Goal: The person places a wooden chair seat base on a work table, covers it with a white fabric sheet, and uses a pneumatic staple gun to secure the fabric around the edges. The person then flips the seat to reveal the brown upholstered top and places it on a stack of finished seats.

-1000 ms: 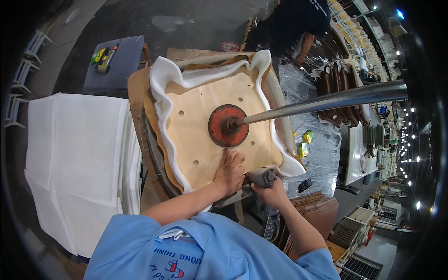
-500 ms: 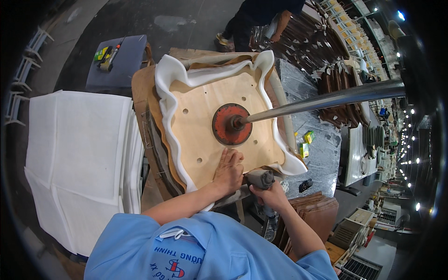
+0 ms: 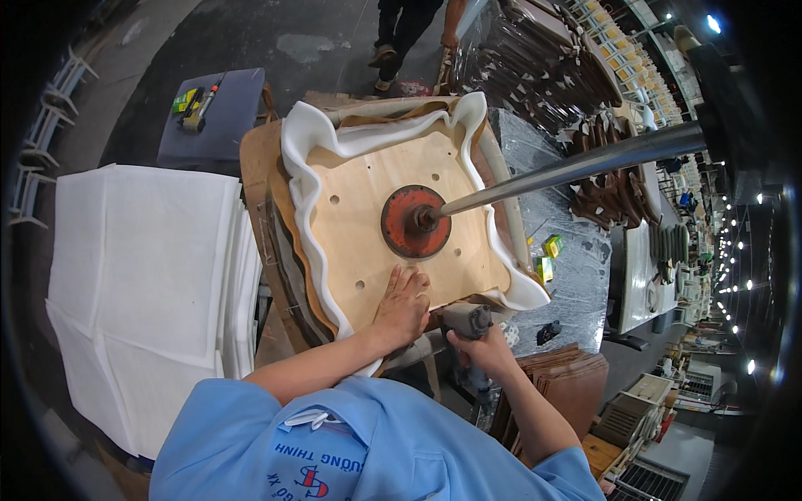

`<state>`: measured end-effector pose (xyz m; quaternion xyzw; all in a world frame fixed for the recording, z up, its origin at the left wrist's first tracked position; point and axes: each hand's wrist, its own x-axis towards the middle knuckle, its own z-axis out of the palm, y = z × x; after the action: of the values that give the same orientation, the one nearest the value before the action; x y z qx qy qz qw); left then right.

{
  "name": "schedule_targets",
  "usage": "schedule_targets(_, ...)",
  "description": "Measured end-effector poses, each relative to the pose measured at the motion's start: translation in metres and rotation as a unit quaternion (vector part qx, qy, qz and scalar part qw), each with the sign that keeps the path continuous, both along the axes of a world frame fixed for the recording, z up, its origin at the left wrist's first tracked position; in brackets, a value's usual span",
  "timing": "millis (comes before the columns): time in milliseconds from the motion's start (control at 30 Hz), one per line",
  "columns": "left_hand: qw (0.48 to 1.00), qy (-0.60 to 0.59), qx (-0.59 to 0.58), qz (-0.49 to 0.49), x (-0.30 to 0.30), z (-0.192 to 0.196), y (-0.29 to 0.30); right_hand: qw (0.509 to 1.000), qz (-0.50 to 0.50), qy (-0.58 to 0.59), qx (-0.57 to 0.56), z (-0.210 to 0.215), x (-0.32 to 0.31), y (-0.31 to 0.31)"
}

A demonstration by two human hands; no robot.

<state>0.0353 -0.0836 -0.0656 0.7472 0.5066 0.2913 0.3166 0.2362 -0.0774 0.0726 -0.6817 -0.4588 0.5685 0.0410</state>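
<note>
Board [image 3: 342,242]: pale flat wood with small round holes; it lies right in front of the person, between the two arms.
Red disc [image 3: 401,230]: round and worn, sitting on top of the board near its middle.
Metal rod [image 3: 576,171]: shiny and long, joined to the disc and slanting off to the right.
White foam [image 3: 305,200]: soft and wavy, standing up around the sides of the board.
Brown cloth [image 3: 393,115]: peeks out behind the foam.
Left hand [image 3: 403,307]: flat-ish on the near part of the board, below the disc; its fingers are a bit bent and close together, pinching nothing.
Right hand [image 3: 484,346]: fingers curled around the gray tool [image 3: 468,319], whose front is at the board's near edge; I cannot tell if it touches.
Left side: a big pile of white sheets [image 3: 150,267], and behind it a blue-gray pad [image 3: 217,117] with small things on top.
Right side: a table [image 3: 572,284] under shiny plastic, with yellow-green boxes [image 3: 544,268] on it; nearer is a stack of brown sheets [image 3: 564,376].
Far side: another person's legs [image 3: 407,33] in dark pants.
</note>
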Motion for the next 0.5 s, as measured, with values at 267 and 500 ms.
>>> schedule_targets(267, 1.000, -0.014, 0.000, 0.020, 0.007, -0.004, -0.004, 0.999, 0.039, -0.015, 0.006, -0.001, -0.014, 0.007)
schedule_targets(500, 0.999, -0.041, -0.013, -0.001, -0.018, -0.003, 0.000, 1.000, 0.018, -0.001, 0.021, -0.003, -0.004, 0.001)
